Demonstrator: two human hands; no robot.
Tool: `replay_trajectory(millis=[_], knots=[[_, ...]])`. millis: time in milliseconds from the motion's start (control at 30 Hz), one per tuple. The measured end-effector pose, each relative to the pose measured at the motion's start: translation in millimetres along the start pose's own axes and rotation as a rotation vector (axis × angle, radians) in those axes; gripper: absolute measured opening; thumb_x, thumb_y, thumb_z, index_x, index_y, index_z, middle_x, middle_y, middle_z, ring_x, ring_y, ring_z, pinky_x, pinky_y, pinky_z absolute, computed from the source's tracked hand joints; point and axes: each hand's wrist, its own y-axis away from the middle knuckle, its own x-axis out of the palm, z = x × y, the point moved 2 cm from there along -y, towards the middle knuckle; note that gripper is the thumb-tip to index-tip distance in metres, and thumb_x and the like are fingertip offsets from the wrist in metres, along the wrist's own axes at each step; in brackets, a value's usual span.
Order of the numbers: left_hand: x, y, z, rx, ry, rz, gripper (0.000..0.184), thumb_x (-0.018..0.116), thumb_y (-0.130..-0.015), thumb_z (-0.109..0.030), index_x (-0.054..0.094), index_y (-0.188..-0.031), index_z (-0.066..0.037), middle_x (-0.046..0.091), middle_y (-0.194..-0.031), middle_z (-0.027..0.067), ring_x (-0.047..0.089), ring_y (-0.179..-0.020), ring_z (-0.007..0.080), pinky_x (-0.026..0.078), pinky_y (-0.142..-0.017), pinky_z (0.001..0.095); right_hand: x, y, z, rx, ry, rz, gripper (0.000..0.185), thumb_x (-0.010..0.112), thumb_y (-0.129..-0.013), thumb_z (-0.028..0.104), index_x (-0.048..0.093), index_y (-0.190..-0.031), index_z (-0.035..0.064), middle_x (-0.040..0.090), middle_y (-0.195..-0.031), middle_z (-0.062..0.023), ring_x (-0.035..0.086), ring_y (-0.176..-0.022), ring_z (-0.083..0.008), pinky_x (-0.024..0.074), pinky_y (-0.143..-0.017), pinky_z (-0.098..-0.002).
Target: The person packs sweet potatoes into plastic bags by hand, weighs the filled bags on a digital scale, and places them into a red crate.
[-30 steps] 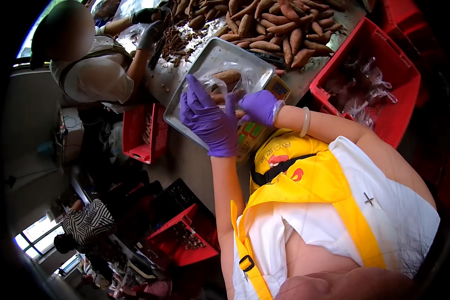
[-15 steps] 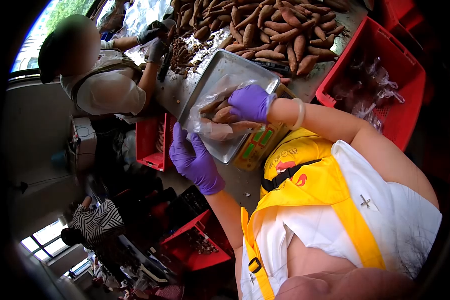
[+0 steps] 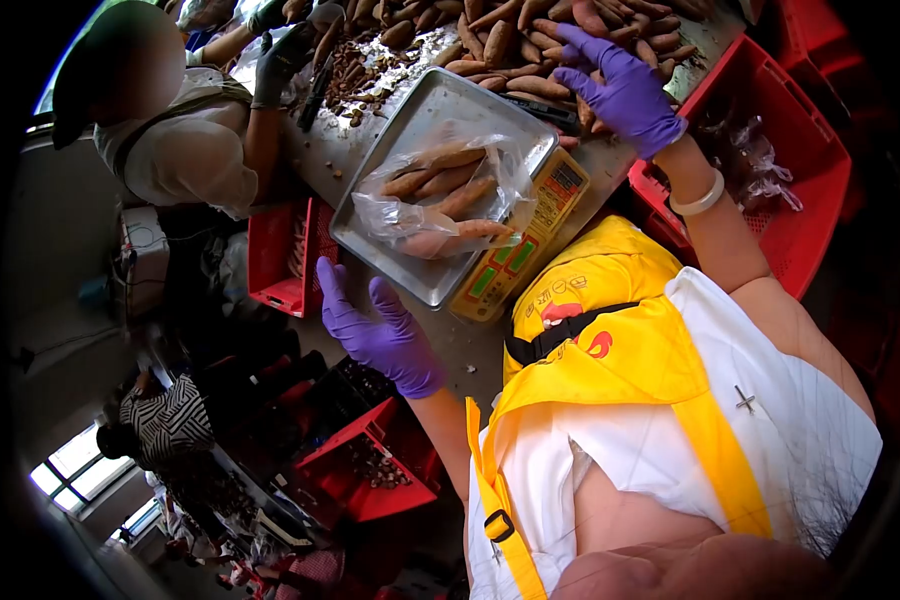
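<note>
My left hand (image 3: 385, 335), in a purple glove, is beside the near left edge of a metal tray (image 3: 435, 285). Its fingers and thumb are apart, with nothing in them. The tray sits on a yellow weighing scale (image 3: 490, 290) with green displays. On it lies a clear plastic bag (image 3: 380, 215) with several sweet potatoes (image 3: 445, 180) inside, its mouth loose. My right hand (image 3: 625, 95), also gloved in purple, reaches over the near edge of a large sweet potato pile (image 3: 530, 50). Its fingers are spread and it holds nothing I can see.
A red crate (image 3: 810, 150) with tied clear bags stands at the right. Another red crate (image 3: 285, 290) is left of the tray. Across the table a co-worker's gloved hand (image 3: 280, 65) is near small brown pieces (image 3: 355, 85). Lower left, a red crate (image 3: 370, 465) holds small items.
My right hand has left the bag and moved up and right to the sweet potato pile. The bag now lies flatter on the tray. My left hand stays beside the tray, open.
</note>
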Motion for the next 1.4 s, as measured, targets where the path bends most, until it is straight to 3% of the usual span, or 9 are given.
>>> replay_trajectory(millis=[167,333,467,533,633,733,867,1000,1400], knots=[[38,5,-29,0.311,-0.241,0.01,0.119,0.077,-0.062,-0.067,0.026,-0.148,-0.002,0.037,-0.142,0.0205,0.035,-0.13,0.037,0.031,-0.106,0.0466,34,50,21,0.104,0.089,0.221,0.065,0.063,-0.084,0.055,0.059,-0.121,0.0014,0.065,-0.108,-0.0204,0.065,-0.099,-0.0323,0.052,-0.085,-0.0381],[88,-7,-16,0.48,-0.465,-0.045,0.119,0.08,-0.065,-0.055,0.017,-0.151,-0.003,0.03,-0.147,0.0234,0.034,-0.132,0.0388,0.027,-0.108,0.0517,87,77,21,0.105,0.272,0.464,0.053,0.062,-0.086,0.047,0.061,-0.117,0.0035,0.067,-0.096,-0.02,0.066,-0.088,-0.0341,0.0527,-0.075,-0.0379],[62,-14,16,0.22,-0.634,-0.095,0.104,0.074,-0.07,-0.027,0.014,-0.152,-0.005,0.038,-0.141,0.0218,0.038,-0.128,0.0376,0.029,-0.106,0.0485,79,76,7,0.232,0.283,0.517,0.03,0.062,-0.087,0.031,0.067,-0.099,0.0051,0.068,-0.09,-0.0164,0.065,-0.086,-0.034,0.052,-0.072,-0.0399],[42,-8,41,0.144,-0.685,-0.039,0.08,0.07,-0.071,-0.019,0.039,-0.144,-0.004,0.056,-0.121,0.0194,0.052,-0.112,0.0345,0.037,-0.097,0.0459,65,76,5,0.281,0.179,0.472,0.027,0.061,-0.086,0.031,0.068,-0.096,0.0068,0.067,-0.088,-0.0183,0.065,-0.083,-0.0351,0.0521,-0.071,-0.0414],[24,0,73,-0.014,-0.37,0.052,0.026,0.064,-0.074,-0.006,0.071,-0.099,-0.002,0.067,-0.079,0.0125,0.063,-0.071,0.0263,0.049,-0.069,0.0354,56,69,7,0.258,0.053,0.335,0.019,0.061,-0.086,0.023,0.068,-0.095,0.0076,0.067,-0.089,-0.0175,0.065,-0.082,-0.0349,0.0523,-0.072,-0.0406],[21,4,41,-0.47,0.496,0.044,0.017,0.058,-0.083,-0.001,0.067,-0.097,0.004,0.067,-0.083,0.0109,0.063,-0.076,0.0208,0.051,-0.075,0.0335,47,51,45,0.078,-0.007,0.13,0.016,0.063,-0.086,0.014,0.067,-0.101,0.0085,0.068,-0.093,-0.0138,0.065,-0.083,-0.0334,0.0525,-0.074,-0.0375],[3,-15,-11,-0.496,1.214,0.318,0.024,0.049,-0.087,-0.007,0.063,-0.102,0.006,0.065,-0.096,0.0125,0.061,-0.085,0.0194,0.047,-0.085,0.0341,81,52,97,-0.333,-0.207,0.521,0.016,0.064,-0.085,0.016,0.064,-0.099,0.0094,0.066,-0.09,-0.013,0.064,-0.081,-0.0328,0.0519,-0.071,-0.0395],[-19,-21,-42,-0.49,1.213,0.3,0.039,0.048,-0.092,-0.018,0.056,-0.119,0.009,0.064,-0.103,0.0135,0.057,-0.078,0.0171,0.046,-0.074,0.031,137,67,64,0.004,0.211,0.979,0.022,0.063,-0.084,0.029,0.065,-0.095,0.0099,0.066,-0.092,-0.0146,0.065,-0.085,-0.0344,0.0516,-0.074,-0.0425],[-25,-15,-38,-0.557,1.188,0.392,0.066,0.053,-0.094,-0.031,0.031,-0.142,0.009,0.064,-0.109,0.0126,0.054,-0.073,0.0124,0.043,-0.067,0.0217,141,53,53,-0.129,-0.389,0.768,0.035,0.061,-0.086,0.029,0.06,-0.115,0.0084,0.063,-0.112,-0.02,0.061,-0.104,-0.0373,0.047,-0.09,-0.0437]])
